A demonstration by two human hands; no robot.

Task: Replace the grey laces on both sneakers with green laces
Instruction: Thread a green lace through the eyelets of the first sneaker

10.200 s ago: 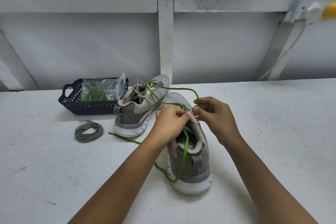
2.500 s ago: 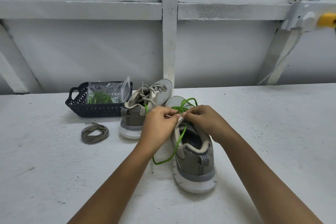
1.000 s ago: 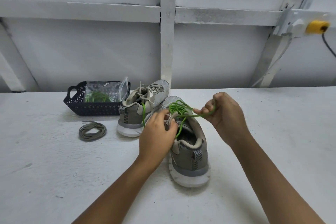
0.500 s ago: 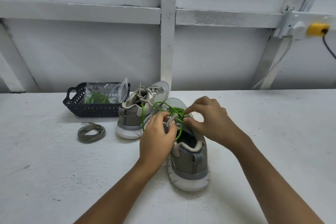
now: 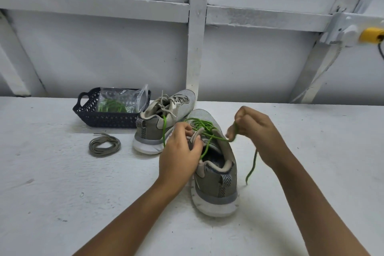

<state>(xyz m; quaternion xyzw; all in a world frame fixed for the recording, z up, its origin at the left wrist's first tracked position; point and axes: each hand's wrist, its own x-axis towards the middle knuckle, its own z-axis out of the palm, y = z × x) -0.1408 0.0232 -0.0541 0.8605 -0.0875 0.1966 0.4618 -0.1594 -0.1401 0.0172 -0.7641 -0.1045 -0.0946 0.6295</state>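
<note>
Forearms are reaching in from the bottom edge toward a grey sneaker [image 5: 216,183] that is sitting on the white table [image 5: 62,183]. Its heel is pointing at the viewer, so the eyelets are facing the hands.

The left hand [image 5: 179,157] is gripping the shoe's collar and tongue with its fingers curled round them. It is likely steadying the shoe while the lacing is being tightened.

The right hand [image 5: 257,133] is raised just right of the shoe, its fist closed round one end of the green lace [image 5: 202,128]. It is drawing that end taut from an upper eyelet, and the loose tail is dangling below the fist. Another green strand is running past the left knuckles, and it is unclear whether that strand is pinched too. Green crossings are filling most eyelets, so this shoe is probably nearing its last rows.

Just behind and to the left, the second sneaker [image 5: 151,129] is waiting with its grey laces [image 5: 166,104] in place. Left of it a loose grey lace [image 5: 105,144] is lying coiled, presumably set aside out of the way.

Farther back a dark basket [image 5: 108,119] is holding a clear bag [image 5: 120,100] with more green lace, likely kept for the second shoe. A white framed wall is standing behind everything.
</note>
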